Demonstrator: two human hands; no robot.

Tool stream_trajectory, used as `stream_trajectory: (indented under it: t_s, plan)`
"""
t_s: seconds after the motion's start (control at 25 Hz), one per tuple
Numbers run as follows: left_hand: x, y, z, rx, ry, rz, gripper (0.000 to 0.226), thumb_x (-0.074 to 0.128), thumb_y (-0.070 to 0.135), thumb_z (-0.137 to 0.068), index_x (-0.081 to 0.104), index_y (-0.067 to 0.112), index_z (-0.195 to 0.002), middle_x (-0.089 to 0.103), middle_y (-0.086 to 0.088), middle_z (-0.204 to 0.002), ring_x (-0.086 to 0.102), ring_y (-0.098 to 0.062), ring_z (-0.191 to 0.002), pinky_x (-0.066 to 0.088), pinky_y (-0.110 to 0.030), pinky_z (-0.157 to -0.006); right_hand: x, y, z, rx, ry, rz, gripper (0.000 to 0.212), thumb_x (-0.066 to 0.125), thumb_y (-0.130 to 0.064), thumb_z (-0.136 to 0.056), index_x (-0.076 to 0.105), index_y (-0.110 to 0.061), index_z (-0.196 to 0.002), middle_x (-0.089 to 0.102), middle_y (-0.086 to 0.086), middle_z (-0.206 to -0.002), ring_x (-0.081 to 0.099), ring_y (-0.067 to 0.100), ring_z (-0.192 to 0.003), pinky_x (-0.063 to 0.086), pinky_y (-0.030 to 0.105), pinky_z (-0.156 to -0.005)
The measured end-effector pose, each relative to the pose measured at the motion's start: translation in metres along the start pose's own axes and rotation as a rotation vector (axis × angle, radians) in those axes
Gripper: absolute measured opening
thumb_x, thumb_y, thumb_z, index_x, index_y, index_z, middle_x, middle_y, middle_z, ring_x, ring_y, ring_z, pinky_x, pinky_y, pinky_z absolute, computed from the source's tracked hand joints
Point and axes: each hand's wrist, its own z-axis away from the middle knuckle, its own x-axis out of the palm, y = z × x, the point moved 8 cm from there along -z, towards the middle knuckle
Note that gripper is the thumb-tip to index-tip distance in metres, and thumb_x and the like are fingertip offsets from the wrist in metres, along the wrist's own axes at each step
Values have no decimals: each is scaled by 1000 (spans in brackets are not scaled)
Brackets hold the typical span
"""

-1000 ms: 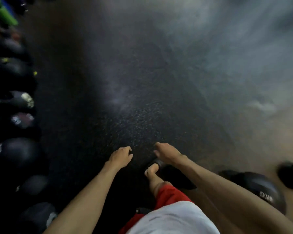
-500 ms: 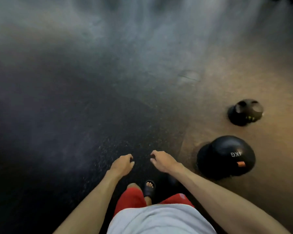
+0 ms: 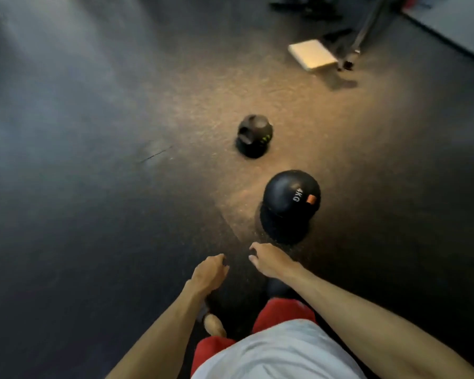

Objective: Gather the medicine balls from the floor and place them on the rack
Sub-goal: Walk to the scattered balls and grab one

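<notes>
Neither grip holds anything: the left hand (image 3: pixel 210 272) and the right hand (image 3: pixel 271 259) reach forward side by side, close together, fingers loosely curled round air. Below them the white shirt (image 3: pixel 279 351) and red shorts (image 3: pixel 285 310) are cut off by the bottom edge, and a foot (image 3: pixel 214 324) shows only in part behind the left forearm. Just beyond the right hand, apart from it, a black medicine ball (image 3: pixel 290 198) marked 4KG sits on the dark floor (image 3: pixel 93 214), its underside lost in its own shadow. Farther on lies a smaller black ball (image 3: pixel 253 135), blurred, with what may be recessed handles and a yellow-green mark too smeared to read. Well past it a pale flat board (image 3: pixel 311 54) lies beside a metal stand leg (image 3: pixel 364 28), whose top runs out of the frame.
</notes>
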Motion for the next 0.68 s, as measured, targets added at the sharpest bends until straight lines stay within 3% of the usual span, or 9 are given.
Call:
stream_trajectory:
  t_s: [0.28,0.48,0.56,0.68]
  plan:
    - [-48,98,-102,353,-186,-367,32,45,29,-104,59,8,-124,67,-14,-120,66,-32,-107,53,-44,-93,-31,77,1,390,178,-403,39,50,-34,-102,53,-16,-137,60,10,-135,57,29,-124,48,43,-101]
    - [-42,188,-160,502,-293,-508,28,42,28,-104,62,14,-116,70,-12,-110,69,-25,-90,58,-40,-83,-30,146,-11,582,252,-662,38,50,-36,-101,55,-18,-135,60,11,-134,58,30,-123,49,44,-100]
    - [-39,217,-176,557,-326,-586,28,43,26,-105,59,12,-122,68,-11,-109,67,-21,-86,58,-33,-75,-33,162,-16,628,262,-743,38,50,-36,-102,56,-18,-134,61,10,-133,58,30,-123,49,44,-99]
    - [-30,263,-198,626,-381,-678,28,46,25,-104,56,17,-129,59,1,-97,54,-3,-66,44,-12,-53,-35,191,-21,703,298,-859,36,50,-36,-102,57,-16,-132,61,11,-132,57,30,-122,49,43,-98]
